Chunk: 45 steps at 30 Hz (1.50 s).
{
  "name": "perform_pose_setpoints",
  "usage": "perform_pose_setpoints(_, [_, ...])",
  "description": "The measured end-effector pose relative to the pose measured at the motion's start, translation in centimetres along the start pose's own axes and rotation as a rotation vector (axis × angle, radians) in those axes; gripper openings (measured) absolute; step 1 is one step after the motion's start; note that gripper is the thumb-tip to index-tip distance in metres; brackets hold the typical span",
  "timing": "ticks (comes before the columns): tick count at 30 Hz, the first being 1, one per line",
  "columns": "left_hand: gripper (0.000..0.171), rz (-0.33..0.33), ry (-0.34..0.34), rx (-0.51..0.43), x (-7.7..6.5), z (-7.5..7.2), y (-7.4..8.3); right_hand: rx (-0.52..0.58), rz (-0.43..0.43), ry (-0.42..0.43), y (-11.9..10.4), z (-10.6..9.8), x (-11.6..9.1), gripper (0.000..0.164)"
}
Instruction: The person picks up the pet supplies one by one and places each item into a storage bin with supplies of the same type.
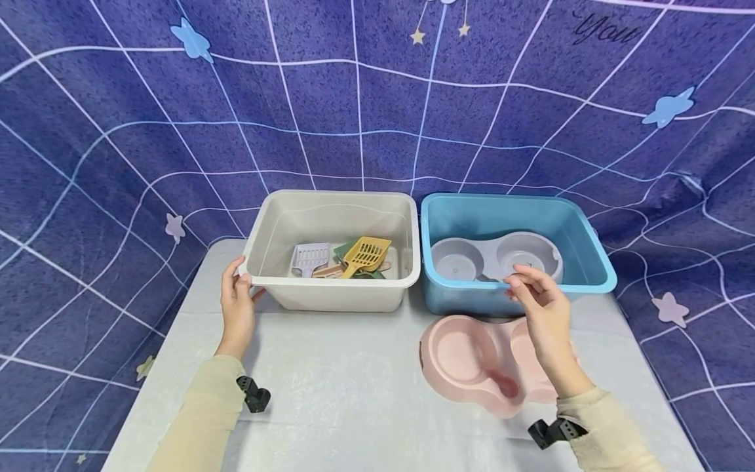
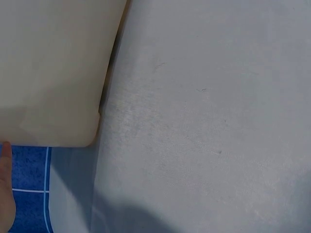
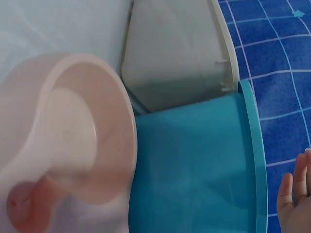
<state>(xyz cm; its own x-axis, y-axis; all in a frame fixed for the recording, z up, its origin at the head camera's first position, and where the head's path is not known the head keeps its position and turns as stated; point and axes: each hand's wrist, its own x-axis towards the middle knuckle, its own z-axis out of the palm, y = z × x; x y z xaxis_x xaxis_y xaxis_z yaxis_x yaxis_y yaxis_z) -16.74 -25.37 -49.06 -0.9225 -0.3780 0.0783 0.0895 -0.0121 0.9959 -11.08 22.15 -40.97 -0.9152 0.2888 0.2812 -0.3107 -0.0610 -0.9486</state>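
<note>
At the left front corner of the beige bin (image 1: pixel 336 298), my left hand (image 1: pixel 238 308) touches the rim with its fingers. The left wrist view has part of that hand (image 2: pixel 6 194) at the edge, one fingertip against the bin. Inside the bin lie a lilac litter scoop (image 1: pixel 310 257) and a yellow litter scoop (image 1: pixel 367 254), over partly hidden green and pinkish pieces. My right hand (image 1: pixel 545 314), fingers loosely bent and holding nothing visible, is over the front rim of the blue bin (image 1: pixel 460 298). A grey double pet bowl (image 1: pixel 457 259) sits in that bin.
In front of the blue bin a pink double pet bowl (image 1: pixel 463 354) lies on the white-covered table (image 1: pixel 330 393), partly covered by my right hand and forearm. The two bins stand side by side against a purple-blue patterned cloth (image 1: pixel 377 105).
</note>
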Motion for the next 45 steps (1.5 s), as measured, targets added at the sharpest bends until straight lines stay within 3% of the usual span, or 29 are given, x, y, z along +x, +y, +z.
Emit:
perform_pose_setpoints(4, [0.044, -0.002, 0.005, -0.006, 0.1, -0.1, -0.3, -0.004, -0.003, 0.017, -0.1, -0.9, 0.2, 0.023])
perform_pose_setpoints(13, [0.044, 0.004, -0.016, -0.019, -1.3, 0.5, 2.3, 0.006, -0.004, 0.061, -0.3, -3.0, 0.5, 0.023])
perform_pose_setpoints(23, [0.044, 0.014, -0.007, -0.003, -1.3, 0.6, 2.3, 0.033, -0.033, 0.125, -0.6, -5.6, 0.9, 0.022])
perform_pose_setpoints(34, [0.045, 0.009, -0.008, 0.015, -1.5, 0.6, 2.5, -0.027, -0.010, 0.222, -0.6, -8.3, 1.2, 0.023])
perform_pose_setpoints(39, [0.045, 0.002, -0.017, 0.007, -1.3, 0.4, 2.0, -0.041, -0.023, 0.247, -0.7, -9.4, 1.2, 0.022])
perform_pose_setpoints(45, [0.045, -0.006, -0.012, 0.008, -0.4, -0.1, 0.4, -0.028, -0.029, 0.259, -0.7, -10.6, 1.4, 0.023])
